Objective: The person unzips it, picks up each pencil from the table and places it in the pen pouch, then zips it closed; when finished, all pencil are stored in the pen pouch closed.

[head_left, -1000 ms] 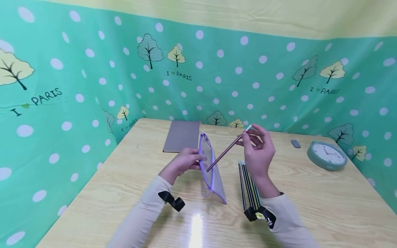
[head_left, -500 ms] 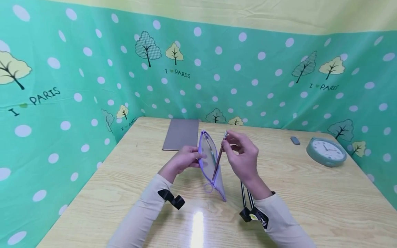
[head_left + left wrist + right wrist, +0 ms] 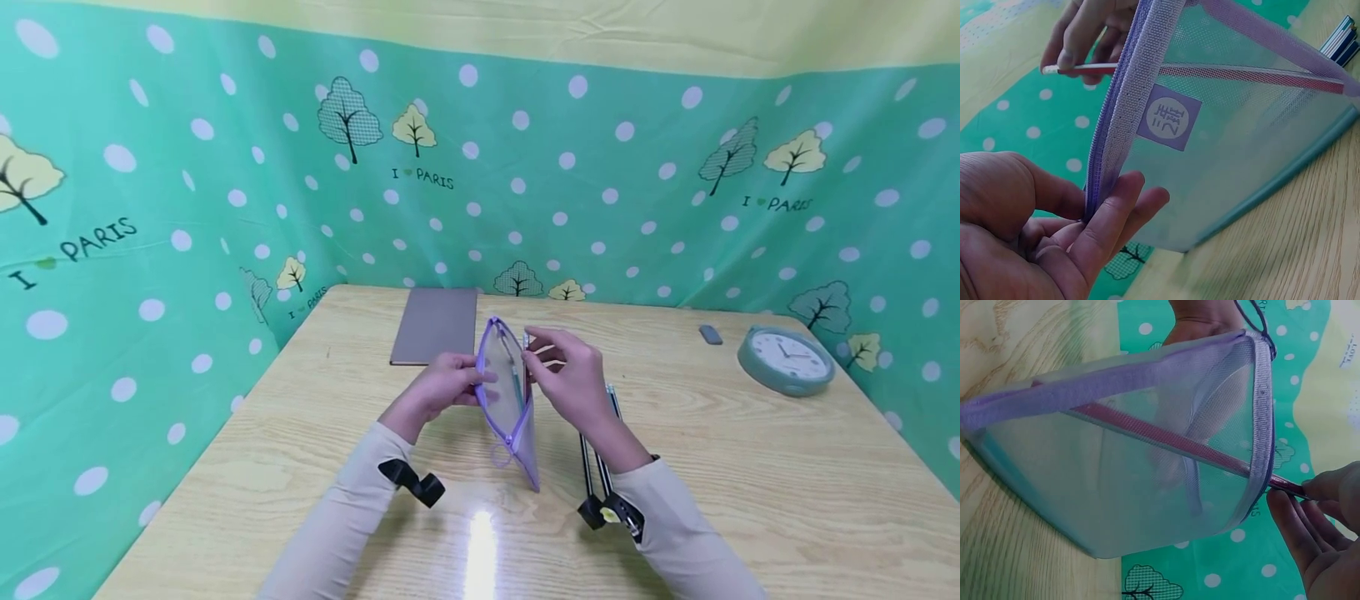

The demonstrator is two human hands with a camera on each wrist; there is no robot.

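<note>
Upright over the table, a see-through mesh pencil pouch (image 3: 528, 450) with purple edging has its zip top gaping. My left hand (image 3: 444, 385) pinches the zip edge between thumb and fingers. From the other side my right hand (image 3: 566, 367) holds a red pencil (image 3: 1099, 67) by its white-tipped end. Most of that pencil slants down inside the pouch, visible through the mesh in both wrist views. A teal strip shows inside the opening in the head view. Several dark striped pencils (image 3: 587, 467) lie on the table, partly hidden beneath my right wrist.
A grey-brown notebook (image 3: 435, 325) lies at the back left of the wooden table (image 3: 300, 467). To the right are a small grey-blue block (image 3: 710, 335) and a round teal clock (image 3: 787, 362). A patterned green curtain (image 3: 637, 192) hangs behind.
My right hand has moved left and down to the pouch, and the red pencil has gone from above the opening to mostly inside. My left hand keeps hold of the pouch edge.
</note>
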